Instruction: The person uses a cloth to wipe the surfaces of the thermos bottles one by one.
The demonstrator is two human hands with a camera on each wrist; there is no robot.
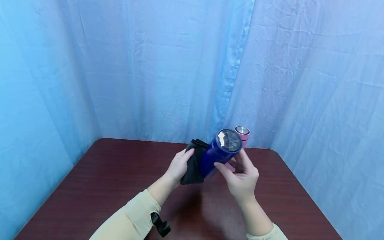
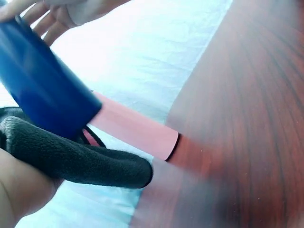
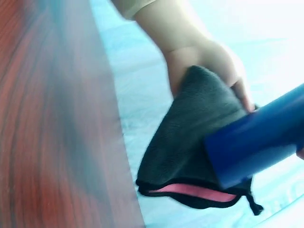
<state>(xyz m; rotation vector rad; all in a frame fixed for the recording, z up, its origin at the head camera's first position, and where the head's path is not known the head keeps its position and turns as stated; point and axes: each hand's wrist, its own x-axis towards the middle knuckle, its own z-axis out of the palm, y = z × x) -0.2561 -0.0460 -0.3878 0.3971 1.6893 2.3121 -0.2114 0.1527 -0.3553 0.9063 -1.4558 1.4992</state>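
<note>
My right hand [image 1: 243, 181] grips a shiny blue thermos flask [image 1: 213, 157] near its dark, glossy top end. The flask is held in the air, tilted, with its top leaning to the right. My left hand [image 1: 179, 166] holds a folded dark grey plush cloth [image 1: 191, 171] beside the flask's lower end. A pink inner layer and a black edge show on the cloth [image 3: 194, 128] in the right wrist view, where the blue flask [image 3: 256, 137] overlaps it. Whether cloth and flask press together I cannot tell.
A pink flask [image 1: 244, 132] with a silver top stands upright behind the blue one, partly hidden by it and my right hand. The dark red wooden table [image 1: 120, 173] has light blue curtains [image 1: 168, 66] behind and at the sides.
</note>
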